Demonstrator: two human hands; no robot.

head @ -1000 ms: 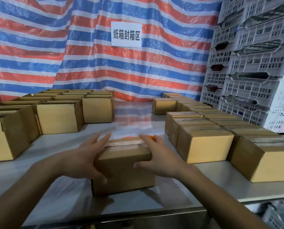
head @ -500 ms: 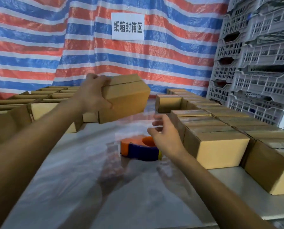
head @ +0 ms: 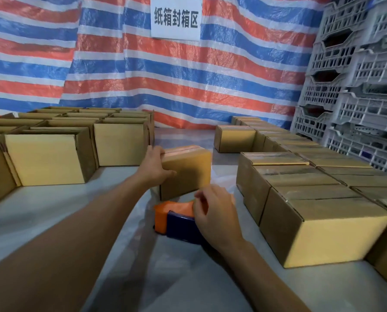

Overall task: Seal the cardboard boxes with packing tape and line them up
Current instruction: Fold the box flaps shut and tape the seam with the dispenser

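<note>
Box (head: 188,174) lowered onto table (head: 53,212), left fingers (head: 157,152) gripping; right fingers (head: 199,199) clasp dispenser (head: 179,226); striped tarp (head: 188,75) behind.

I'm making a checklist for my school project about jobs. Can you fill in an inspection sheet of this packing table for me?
Surface: table with a pale, shiny covering.
Job's things: held box near the middle; orange and blue tape dispenser in front of it; open boxes at the left; closed boxes in rows at the right.
Clutter: nothing seen.
Hands: left hand grips the held box's top left edge; right hand is at the tape dispenser with its fingers curled, but it is unclear whether it grips it.
Cables: nothing seen.
Surroundings: striped tarp, white sign, stacked grey crates.
</note>
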